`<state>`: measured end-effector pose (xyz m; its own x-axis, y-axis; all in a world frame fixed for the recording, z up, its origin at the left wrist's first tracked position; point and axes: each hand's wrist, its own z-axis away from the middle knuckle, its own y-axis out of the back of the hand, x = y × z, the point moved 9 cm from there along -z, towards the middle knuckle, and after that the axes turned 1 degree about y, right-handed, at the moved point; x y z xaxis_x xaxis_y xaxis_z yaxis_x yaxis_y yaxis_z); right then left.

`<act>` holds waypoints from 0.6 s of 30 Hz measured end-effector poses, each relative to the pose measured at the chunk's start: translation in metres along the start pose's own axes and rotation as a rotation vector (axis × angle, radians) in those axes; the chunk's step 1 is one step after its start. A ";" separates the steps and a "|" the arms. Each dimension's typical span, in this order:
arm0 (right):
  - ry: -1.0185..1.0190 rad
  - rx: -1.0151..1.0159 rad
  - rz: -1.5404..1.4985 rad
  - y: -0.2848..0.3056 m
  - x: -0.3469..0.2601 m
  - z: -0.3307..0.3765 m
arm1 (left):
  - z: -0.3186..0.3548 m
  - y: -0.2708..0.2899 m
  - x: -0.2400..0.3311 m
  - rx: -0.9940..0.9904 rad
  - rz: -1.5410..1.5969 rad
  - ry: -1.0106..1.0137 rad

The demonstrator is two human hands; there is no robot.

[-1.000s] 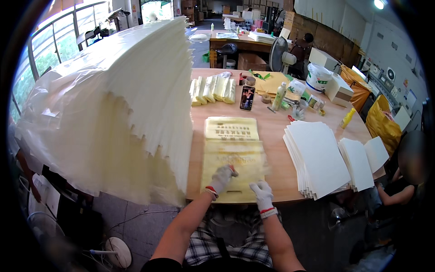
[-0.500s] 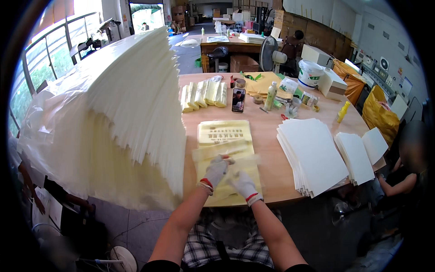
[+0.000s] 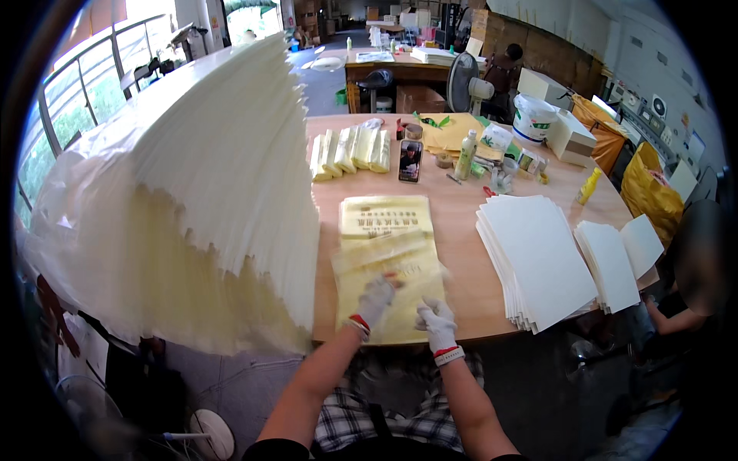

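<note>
A stack of pale yellow printed plastic bags (image 3: 384,219) lies flat in front of me, with the upper bag (image 3: 377,253) skewed across it. My left hand (image 3: 375,300), in a white glove, rests over this upper bag; motion smears its fingers, and something reddish shows at their tips. By the stack's lower right edge is my right hand (image 3: 437,319), also gloved, with its fingers curled closed. Whatever may be between those fingers is too small to make out. To the left towers a huge pile of white and yellowish sheets (image 3: 231,154), partly wrapped in clear plastic.
White sheet stacks (image 3: 538,261) lie to the right, near a yellow bottle (image 3: 589,187). Folded yellow bundles (image 3: 350,151), a phone (image 3: 410,161), a pale green bottle (image 3: 466,154), tape rolls and a white bucket (image 3: 532,119) stand farther back. A person sits at the right.
My right hand has moved slightly right and toward me, its fingers now curled. My left hand has shifted slightly right. The upper bag lies a little more tilted; the view has shifted slightly.
</note>
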<state>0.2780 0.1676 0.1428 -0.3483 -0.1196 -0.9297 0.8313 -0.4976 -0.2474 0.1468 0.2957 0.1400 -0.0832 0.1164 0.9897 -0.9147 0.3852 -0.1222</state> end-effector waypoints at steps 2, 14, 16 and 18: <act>0.023 0.063 0.304 0.053 0.026 0.003 | -0.007 0.023 -0.004 0.099 0.205 0.095; 0.483 -0.130 1.453 -0.051 0.006 -0.030 | 0.031 -0.058 0.134 -0.254 -0.323 0.062; 0.559 -0.095 1.566 -0.071 0.003 -0.022 | 0.034 -0.060 0.140 -0.286 -0.475 -0.086; 0.643 -0.130 1.431 -0.065 0.005 -0.015 | 0.031 -0.063 0.133 -0.288 -0.578 -0.210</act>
<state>0.2286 0.2123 0.1500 0.9360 -0.0204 -0.3513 0.3388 -0.2179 0.9153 0.1808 0.2583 0.2813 0.2856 -0.3507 0.8919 -0.6961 0.5638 0.4446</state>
